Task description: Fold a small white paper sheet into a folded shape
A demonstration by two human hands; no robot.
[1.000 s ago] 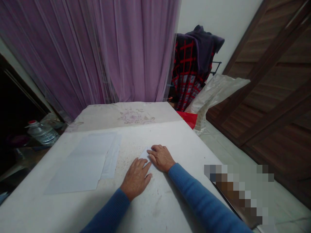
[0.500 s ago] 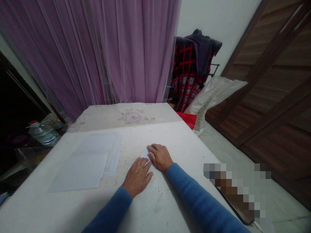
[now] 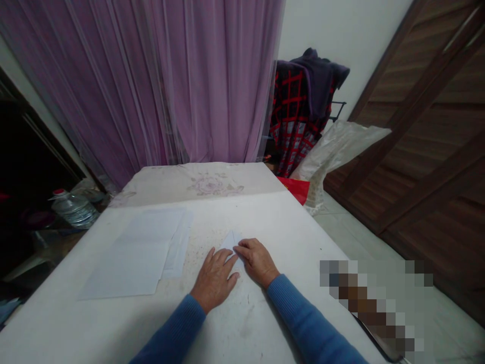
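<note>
A small folded piece of white paper point(image 3: 230, 239) lies on the white table point(image 3: 265, 217), its pointed tip showing beyond my fingers. My left hand point(image 3: 214, 277) rests flat on its near part, fingers stretched out. My right hand point(image 3: 256, 260) lies beside it on the right, fingers pressed down on the paper's right edge. Both sleeves are blue. Most of the paper is hidden under my hands.
A stack of white sheets point(image 3: 140, 253) lies to the left on the table. A plastic water bottle point(image 3: 74, 208) stands off the table's left side. Purple curtains hang behind; a red plaid garment point(image 3: 293, 121) and a plastic bag point(image 3: 333, 146) are at right, by a wooden door.
My right hand has slid back toward me along the paper, so the paper's pointed tip shows now. My left hand has stayed nearly still.
</note>
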